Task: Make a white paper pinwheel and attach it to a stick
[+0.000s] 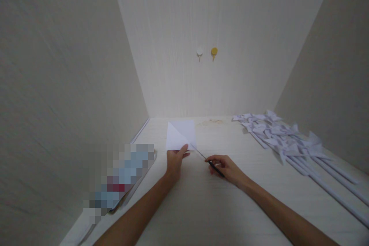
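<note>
A square white sheet of paper with a diagonal line across it (180,135) lies near the far edge of the surface, left of the middle. From where I stand it looks very light and thin, easy to crease or tear; I'd expect it to slide at a nudge and bend if pushed from one corner. The sound place to take it is a near edge, pinched lightly between thumb and fingers — and that is how the person's left grip (174,159) has it, thumb on top. The right grip (226,166) is closed around a slim tool with a black handle and thin grey shaft (216,168), its tip at the sheet's near right corner; whether it is scissors or a blade, I cannot tell.

The surface (201,211) is pale, with faint streaks and a light brown mark (215,122) by the far edge. Toward the far right corner lie several white folded-paper pinwheels (308,147), heaped together, their long white rods (334,197) slanting toward the near right corner. Along the left edge rests a blue-and-red item (131,171), too blurred to name.

Pale walls close in on three sides — the far one (173,46) bears a round white hook (199,51) and a round yellow hook (214,51).
</note>
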Motion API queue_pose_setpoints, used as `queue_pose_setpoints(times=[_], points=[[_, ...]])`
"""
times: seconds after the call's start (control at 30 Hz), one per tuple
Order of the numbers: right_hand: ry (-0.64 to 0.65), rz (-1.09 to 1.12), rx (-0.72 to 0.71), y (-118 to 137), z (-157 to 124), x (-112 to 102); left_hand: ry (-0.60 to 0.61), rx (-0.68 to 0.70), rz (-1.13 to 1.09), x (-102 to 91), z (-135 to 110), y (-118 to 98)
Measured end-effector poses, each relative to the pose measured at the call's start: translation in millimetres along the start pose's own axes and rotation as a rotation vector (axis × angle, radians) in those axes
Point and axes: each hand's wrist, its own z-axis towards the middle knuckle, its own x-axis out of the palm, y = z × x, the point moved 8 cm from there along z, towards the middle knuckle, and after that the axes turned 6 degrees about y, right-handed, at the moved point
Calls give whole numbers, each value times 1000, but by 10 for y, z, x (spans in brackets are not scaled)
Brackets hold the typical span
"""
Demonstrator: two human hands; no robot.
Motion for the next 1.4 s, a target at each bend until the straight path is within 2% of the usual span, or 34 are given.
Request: queue_pose_setpoints(times=[0.87, 1.07, 1.4], points=[[-19, -73, -55, 17, 4, -17, 8, -20, -19, 11, 12, 21], [-8, -25, -8, -3, -4, 3, 24, -27, -18, 32, -2, 19], [-6, 17, -21, 1, -11, 10, 54, -61, 27, 86, -54, 37]])
